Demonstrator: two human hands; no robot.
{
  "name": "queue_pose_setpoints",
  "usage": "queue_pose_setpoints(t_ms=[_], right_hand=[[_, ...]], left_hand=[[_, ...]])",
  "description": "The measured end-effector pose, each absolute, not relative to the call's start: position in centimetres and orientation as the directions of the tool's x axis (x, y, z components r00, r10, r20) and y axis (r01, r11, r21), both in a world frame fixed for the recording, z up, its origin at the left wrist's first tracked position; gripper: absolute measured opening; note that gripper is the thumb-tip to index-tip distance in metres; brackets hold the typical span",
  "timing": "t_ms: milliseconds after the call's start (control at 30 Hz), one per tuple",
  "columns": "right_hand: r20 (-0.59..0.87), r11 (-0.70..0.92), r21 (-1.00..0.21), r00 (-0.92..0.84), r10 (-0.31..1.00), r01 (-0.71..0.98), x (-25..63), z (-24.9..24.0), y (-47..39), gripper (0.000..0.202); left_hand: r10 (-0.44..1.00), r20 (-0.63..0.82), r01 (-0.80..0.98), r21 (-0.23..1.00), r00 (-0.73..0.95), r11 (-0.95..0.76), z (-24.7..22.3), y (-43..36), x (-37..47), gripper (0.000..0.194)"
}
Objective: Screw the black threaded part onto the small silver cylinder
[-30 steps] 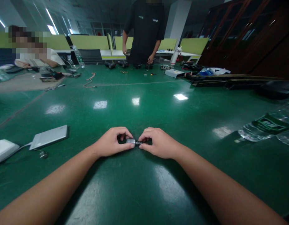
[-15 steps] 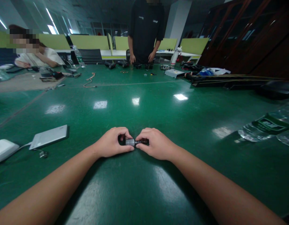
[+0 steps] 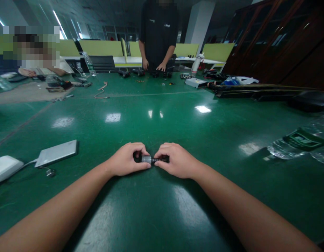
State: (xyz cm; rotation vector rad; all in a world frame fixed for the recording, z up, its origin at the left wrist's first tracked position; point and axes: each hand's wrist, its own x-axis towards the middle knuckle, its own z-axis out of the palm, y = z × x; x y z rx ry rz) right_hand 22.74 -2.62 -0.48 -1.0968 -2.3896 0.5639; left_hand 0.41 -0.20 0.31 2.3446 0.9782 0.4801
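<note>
Low over the green tabletop (image 3: 130,122), thumb and fingers of my left hand (image 3: 125,160) are closed around a small silver cylinder (image 3: 146,159) lying sideways. A thin dark ridged stem (image 3: 156,160) sticks out of the cylinder's right end, in line with it. My right hand (image 3: 179,161) pinches this stem between thumb and fingertips, which partly cover it. The two hands face each other with a narrow gap between their fingertips. Too little shows to tell exactly what kind of part this is.
At left lie a flat silver box (image 3: 57,153) and a white device (image 3: 6,168) joined by a cable. Water bottles (image 3: 295,141) rest on their sides at right. Across the table a person in black (image 3: 159,35) stands behind dark tools (image 3: 138,72); another person sits far left.
My right hand has shifted very slightly to the right, while the left grip stays much the same. The standing person has moved left, one hand now reaching over the table.
</note>
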Motion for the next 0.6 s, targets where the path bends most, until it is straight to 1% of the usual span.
queue_pose_setpoints(t_ms=[600], right_hand=[[0.186, 0.584, -0.533, -0.589, 0.787, 0.612, 23.17, -0.28, -2.62, 0.012]], left_hand=[[0.727, 0.095, 0.537, 0.611, 0.680, -0.582, 0.16, -0.09, 0.27, 0.023]])
